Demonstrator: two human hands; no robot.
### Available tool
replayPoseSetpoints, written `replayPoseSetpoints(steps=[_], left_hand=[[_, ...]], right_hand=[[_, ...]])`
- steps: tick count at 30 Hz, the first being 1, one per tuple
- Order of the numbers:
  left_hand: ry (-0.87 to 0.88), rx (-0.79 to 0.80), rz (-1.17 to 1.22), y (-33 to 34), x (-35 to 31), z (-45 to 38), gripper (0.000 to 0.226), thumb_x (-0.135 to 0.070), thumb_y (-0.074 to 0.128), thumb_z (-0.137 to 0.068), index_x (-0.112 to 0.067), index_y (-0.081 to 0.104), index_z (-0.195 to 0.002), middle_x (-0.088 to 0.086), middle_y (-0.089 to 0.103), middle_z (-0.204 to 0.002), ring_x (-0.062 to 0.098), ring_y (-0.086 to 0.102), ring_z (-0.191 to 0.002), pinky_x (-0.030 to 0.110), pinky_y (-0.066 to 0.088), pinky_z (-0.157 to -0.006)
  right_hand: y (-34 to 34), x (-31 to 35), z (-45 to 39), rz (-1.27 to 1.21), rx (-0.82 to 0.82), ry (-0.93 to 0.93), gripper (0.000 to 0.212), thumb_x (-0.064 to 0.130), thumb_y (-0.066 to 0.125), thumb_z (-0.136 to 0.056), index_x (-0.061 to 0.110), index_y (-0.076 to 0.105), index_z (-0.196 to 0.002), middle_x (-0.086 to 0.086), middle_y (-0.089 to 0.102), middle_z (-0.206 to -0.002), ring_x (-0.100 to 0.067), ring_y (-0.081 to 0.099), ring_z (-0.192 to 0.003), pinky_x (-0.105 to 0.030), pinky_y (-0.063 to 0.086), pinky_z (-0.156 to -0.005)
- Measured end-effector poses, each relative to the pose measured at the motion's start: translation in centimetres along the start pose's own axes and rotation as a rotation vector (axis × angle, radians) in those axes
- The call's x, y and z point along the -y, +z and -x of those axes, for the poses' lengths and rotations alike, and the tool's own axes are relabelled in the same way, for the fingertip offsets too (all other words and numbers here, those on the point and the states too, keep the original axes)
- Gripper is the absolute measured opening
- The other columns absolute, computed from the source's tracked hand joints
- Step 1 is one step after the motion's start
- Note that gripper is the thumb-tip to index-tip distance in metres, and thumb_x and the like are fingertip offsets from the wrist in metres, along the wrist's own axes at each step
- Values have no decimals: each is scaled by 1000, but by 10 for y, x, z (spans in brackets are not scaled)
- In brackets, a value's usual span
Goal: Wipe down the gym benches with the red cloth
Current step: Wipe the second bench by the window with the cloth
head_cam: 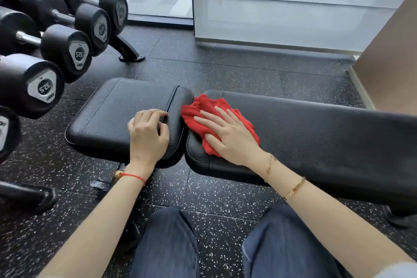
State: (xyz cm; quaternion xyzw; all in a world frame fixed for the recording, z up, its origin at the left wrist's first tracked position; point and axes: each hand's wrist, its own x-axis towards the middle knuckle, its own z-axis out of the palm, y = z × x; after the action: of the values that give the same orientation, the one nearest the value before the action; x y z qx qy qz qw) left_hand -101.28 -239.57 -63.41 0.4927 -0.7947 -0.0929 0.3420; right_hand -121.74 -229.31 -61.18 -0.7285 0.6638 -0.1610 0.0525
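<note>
A black padded gym bench runs across the middle, made of a short seat pad [108, 115] on the left and a long back pad [327, 137] on the right, with a narrow gap between them. The crumpled red cloth [203, 106] lies on the left end of the long pad, right by the gap. My right hand [228, 135] presses flat on the cloth with straight, spread fingers. My left hand [147, 133] rests on the right part of the seat pad with its fingers curled against the seam. A pale sliver shows under that hand; I cannot tell what it is.
A rack of black dumbbells [65, 47] stands close on the left, its foot [130, 55] on the speckled rubber floor [225, 74]. A white wall panel [282, 18] and a tan wall [392, 63] lie beyond the bench. My knees in blue jeans [171, 244] are just in front of it.
</note>
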Motion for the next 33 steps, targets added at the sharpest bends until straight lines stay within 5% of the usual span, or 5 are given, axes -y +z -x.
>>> replayPoseSetpoints(steps=[7,16,26,33], left_hand=[[0,1,16,0,2,2,29,-13,51,-84,-17,69,-106,-2,68,-112,24,56,-111,49,36,-104],[-38,-9,50,-2,2,0,29,-9,57,-84,-12,66,-112,5,68,-110,27,58,-110,47,38,-104],[-80,-60,-188,-34,62,-17,36,-30,51,-82,-16,65,-113,3,65,-117,28,52,-117,47,30,-110],[-166,-81,-185,-26,79,-20,34,-37,51,-82,-22,63,-111,-2,61,-121,23,50,-120,49,27,-112]], right_hand=[[7,-3,-78,66,-7,283,49,39,36,-102,37,31,-151,12,24,-161,-26,10,-151,-42,-1,-122],[12,26,-33,4,38,-58,50,33,41,-101,37,34,-150,14,30,-158,-20,15,-150,-38,3,-123],[32,61,-112,-164,-17,178,49,28,40,-101,30,36,-150,8,26,-160,-26,9,-151,-37,-2,-123],[37,71,-82,-113,53,-164,49,27,45,-99,31,40,-147,11,31,-158,-24,14,-151,-38,4,-124]])
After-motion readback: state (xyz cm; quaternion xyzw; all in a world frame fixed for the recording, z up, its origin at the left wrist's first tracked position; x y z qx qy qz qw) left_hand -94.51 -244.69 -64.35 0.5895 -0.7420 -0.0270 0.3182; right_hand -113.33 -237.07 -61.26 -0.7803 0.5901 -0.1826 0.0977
